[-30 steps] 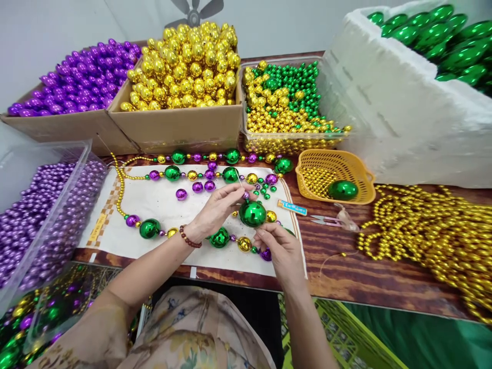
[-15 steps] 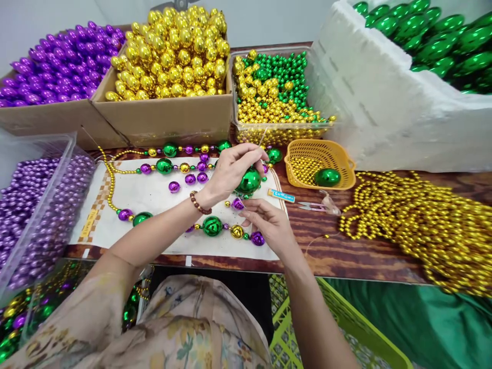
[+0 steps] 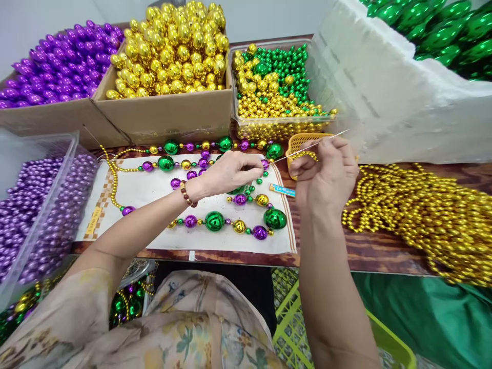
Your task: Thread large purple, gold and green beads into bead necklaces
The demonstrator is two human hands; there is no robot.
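My left hand (image 3: 240, 171), with a brown bead bracelet (image 3: 188, 193) at its wrist, pinches the near end of a long thin needle (image 3: 295, 152) above the white cloth (image 3: 154, 197). The needle slants up to the right. At its far end, my right hand (image 3: 328, 171) has curled fingers closed around it, over the orange basket (image 3: 298, 141). Small gold beads (image 3: 308, 154) show between those fingers; whether they are held or lie in the basket I cannot tell. Below my left hand lie a purple bead (image 3: 240, 200), a gold bead (image 3: 262, 200) and a large green bead (image 3: 275, 219).
Behind stand boxes of purple ornaments (image 3: 65, 61) and gold ornaments (image 3: 172, 51), and a clear bin (image 3: 277, 121) of small beads. A foam box (image 3: 384, 102) is at right, near piled gold bead strands (image 3: 418, 220). A blue-labelled strip (image 3: 282, 190) lies beside the cloth.
My right hand has moved right and up from the purple bead to the basket, leaving that bead on the cloth. The needle has swung from upright to a rightward slant.
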